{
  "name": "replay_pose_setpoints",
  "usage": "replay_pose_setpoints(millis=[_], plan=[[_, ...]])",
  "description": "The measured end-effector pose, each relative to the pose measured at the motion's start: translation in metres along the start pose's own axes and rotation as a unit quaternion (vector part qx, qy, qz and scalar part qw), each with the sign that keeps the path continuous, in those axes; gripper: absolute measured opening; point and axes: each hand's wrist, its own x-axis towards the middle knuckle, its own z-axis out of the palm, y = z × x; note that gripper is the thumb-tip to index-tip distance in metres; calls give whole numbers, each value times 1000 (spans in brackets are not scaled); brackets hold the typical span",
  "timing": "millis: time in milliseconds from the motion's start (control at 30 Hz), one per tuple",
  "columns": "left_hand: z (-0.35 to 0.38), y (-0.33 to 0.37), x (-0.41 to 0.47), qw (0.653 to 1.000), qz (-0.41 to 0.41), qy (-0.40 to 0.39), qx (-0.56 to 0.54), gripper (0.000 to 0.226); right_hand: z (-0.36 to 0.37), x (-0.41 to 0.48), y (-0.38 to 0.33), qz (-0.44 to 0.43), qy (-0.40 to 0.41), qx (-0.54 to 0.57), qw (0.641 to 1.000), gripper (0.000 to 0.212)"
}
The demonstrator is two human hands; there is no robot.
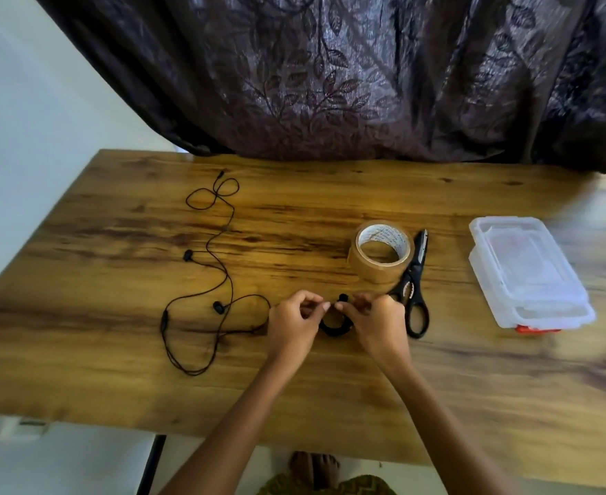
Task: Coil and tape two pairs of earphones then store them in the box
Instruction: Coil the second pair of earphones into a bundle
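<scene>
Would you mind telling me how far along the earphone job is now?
One pair looks wound into a small coil. The left hand and right hand pinch it; I see no tape on it. The other earphones lie loose on the table, the tape roll and scissors sit beside each other, and the box is shut.

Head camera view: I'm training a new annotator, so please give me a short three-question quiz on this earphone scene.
1. True or false: the scissors lie just right of the tape roll.
2. Multiple choice: the left hand and right hand both grip A) the tape roll, B) the coiled earphones, C) the scissors.
3. Short answer: how many pairs of loose earphones lie uncoiled on the table?
Key: 1 true; 2 B; 3 one.
</scene>
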Motion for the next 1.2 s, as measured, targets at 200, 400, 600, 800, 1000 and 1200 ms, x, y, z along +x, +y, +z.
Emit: replay_pose_setpoints(millis=[200, 400, 600, 800, 1000, 1200], plan=[[-30, 0, -6, 999, 18, 41, -17, 6, 0, -6, -17, -82, 44, -101, 991, 41], [-71, -13, -1, 992, 4, 97, -75, 4, 16, -12, -50, -209, 26, -118, 970, 28], [-119, -43, 15, 984, -9, 155, -90, 5, 59, -14, -81, -274, -17, -110, 955, 20], [-163, -72, 29, 983, 3, 162, -86, 4, 111, -10, -113, -291, -74, -147, 942, 21], [-189, -98, 47, 986, 10, 151, -72, 6, 147, -9, -130, -316, -108, -253, 908, 25], [-201, -109, 56, 990, 37, 125, -60, 6, 174, -14, -141, -336, -102, -366, 862, 29]])
